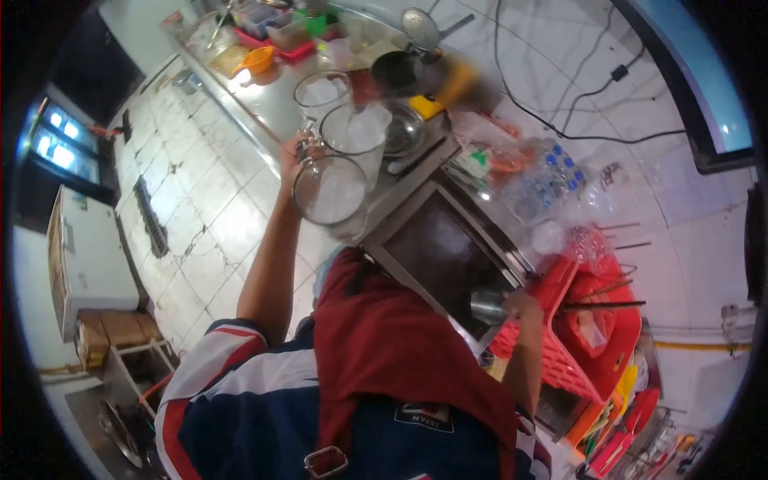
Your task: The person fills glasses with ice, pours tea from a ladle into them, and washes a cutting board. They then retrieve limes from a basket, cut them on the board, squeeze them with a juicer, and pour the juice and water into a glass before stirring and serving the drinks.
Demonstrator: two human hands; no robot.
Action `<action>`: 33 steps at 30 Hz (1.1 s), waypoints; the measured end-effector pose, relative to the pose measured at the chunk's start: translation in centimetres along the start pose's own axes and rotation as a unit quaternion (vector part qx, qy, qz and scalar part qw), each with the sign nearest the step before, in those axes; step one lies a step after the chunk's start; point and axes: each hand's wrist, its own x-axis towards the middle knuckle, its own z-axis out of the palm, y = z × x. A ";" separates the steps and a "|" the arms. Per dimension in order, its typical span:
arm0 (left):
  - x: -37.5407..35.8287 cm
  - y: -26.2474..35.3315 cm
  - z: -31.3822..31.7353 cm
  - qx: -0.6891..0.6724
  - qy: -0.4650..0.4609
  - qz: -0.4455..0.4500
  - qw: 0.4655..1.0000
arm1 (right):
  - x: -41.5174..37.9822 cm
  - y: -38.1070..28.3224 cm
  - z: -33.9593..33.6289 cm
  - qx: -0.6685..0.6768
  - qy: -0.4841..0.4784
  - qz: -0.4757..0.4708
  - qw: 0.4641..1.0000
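Between the glass mugs [330, 190] and the metal cup [486, 306], a hand could pass over the framed dark panel [444, 252]; the red plastic crate [546, 352] blocks the right side, and blue-capped bottles [552, 178] crowd the far right

Upside-down "JAPAN" on the dark chest patch [424, 417]

Three mugs [352, 134] run in a row at the left hand [298, 156], with a round vessel [406, 128] to their right and tubs [288, 34] beyond them on the counter [260, 102]. A cup [486, 306] sits in the right hand [522, 307], over a framed panel [436, 248] (the crate [552, 344] lies just right). Bottles [534, 192] lie beyond the crate; a screen [696, 72] stands far right.
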 end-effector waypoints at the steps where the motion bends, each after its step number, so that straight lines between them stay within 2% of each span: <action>1: -0.2 0.7 0.0 0.005 0.010 0.007 1.000 | 2.2 -1.8 2.2 0.202 0.018 0.115 0.972; 2: -0.6 1.3 -0.2 0.010 0.019 0.014 1.000 | 4.8 -3.2 4.0 0.268 0.006 0.126 0.955; 3: -0.6 1.8 -0.9 0.087 -0.006 0.034 0.996 | 6.5 -4.5 4.6 0.335 -0.003 0.139 0.932; 4: -0.2 2.5 -0.7 0.090 -0.004 0.041 0.995 | 6.9 -5.7 3.9 0.332 0.002 0.135 0.933; 5: -0.1 3.3 -0.1 -0.007 0.109 -0.026 0.994 | 6.7 -6.9 2.8 0.296 0.073 0.137 0.942; 6: -0.9 4.0 -0.2 -0.104 0.225 -0.095 0.964 | 5.6 -8.4 1.8 0.256 0.136 0.134 0.947; 7: -0.6 3.3 -2.8 -0.070 0.132 -0.105 0.983 | 2.3 -10.2 -2.6 0.342 0.135 0.134 0.920; 8: -0.5 3.0 -4.0 -0.064 0.134 -0.101 0.984 | 3.1 -10.3 -3.2 0.341 0.136 0.127 0.921; 9: 0.4 2.6 -4.8 0.004 0.118 -0.051 0.992 | 4.2 -9.5 -4.4 0.336 0.334 0.097 0.875; 10: 0.5 2.6 -5.5 0.072 0.107 -0.007 0.992 | 4.6 -9.0 -4.8 0.318 0.509 0.064 0.797; 11: 0.7 3.2 -6.2 -0.106 0.053 -0.070 0.990 | 4.4 -9.3 -5.4 0.321 0.499 0.061 0.802; 12: 0.2 3.3 -6.3 -0.104 0.055 -0.076 0.990 | 4.8 -9.1 -7.2 0.318 0.477 0.099 0.813; 14: 1.3 4.0 -4.9 0.083 0.071 0.002 0.994 | 6.8 -7.6 -9.3 0.304 0.468 0.134 0.819; 16: 1.8 3.9 -6.1 0.052 0.057 0.010 0.997 | 9.3 -8.7 -8.9 0.208 0.515 0.167 0.815; 17: 2.0 3.9 -6.5 0.036 0.038 0.009 0.999 | 9.3 -9.2 -9.0 0.207 0.513 0.165 0.817; 19: 3.4 3.4 -8.3 0.021 0.021 0.014 0.999 | 9.1 -9.9 -10.6 0.276 0.491 0.254 0.786; 20: 4.4 2.4 -10.1 -0.064 0.051 -0.033 0.996 | 9.3 -9.3 -11.7 0.275 0.496 0.251 0.784; 21: 5.3 1.4 -12.1 -0.146 0.079 -0.086 0.982 | 9.2 -8.8 -12.4 0.313 0.446 0.288 0.787; 22: 6.3 0.8 -13.6 -0.143 0.075 -0.088 0.983 | 9.4 -8.4 -12.7 0.352 0.392 0.325 0.785; 24: 9.4 -0.9 -16.9 -0.156 0.077 -0.098 0.980 | 9.8 -8.6 -13.3 0.340 0.399 0.323 0.788; 25: 11.1 -3.4 -20.8 -0.271 0.033 -0.129 0.953 | 12.2 -6.9 -10.5 0.278 0.437 0.283 0.807; 26: 12.9 -5.2 -22.7 -0.274 0.023 -0.135 0.952 | 15.0 -5.6 -7.0 0.212 0.471 0.244 0.821; 28: 15.0 -8.1 -26.7 -0.100 0.073 -0.075 0.989 | 16.1 -7.4 -4.9 0.209 0.470 0.317 0.797; 30: 18.1 -11.6 -31.2 -0.042 0.150 -0.125 0.980 | 12.1 -12.8 -7.8 0.317 0.451 0.285 0.784; 31: 19.7 -12.6 -32.7 -0.030 0.103 -0.108 0.988 | 11.3 -14.9 -8.3 0.300 0.406 0.306 0.807; 32: 20.9 -13.1 -33.5 -0.040 0.107 -0.123 0.986 | 10.1 -16.6 -8.3 0.281 0.357 0.326 0.829; 33: 22.2 -13.2 -34.1 0.063 0.089 -0.108 0.988 | 9.7 -18.0 -8.3 0.276 0.343 0.338 0.832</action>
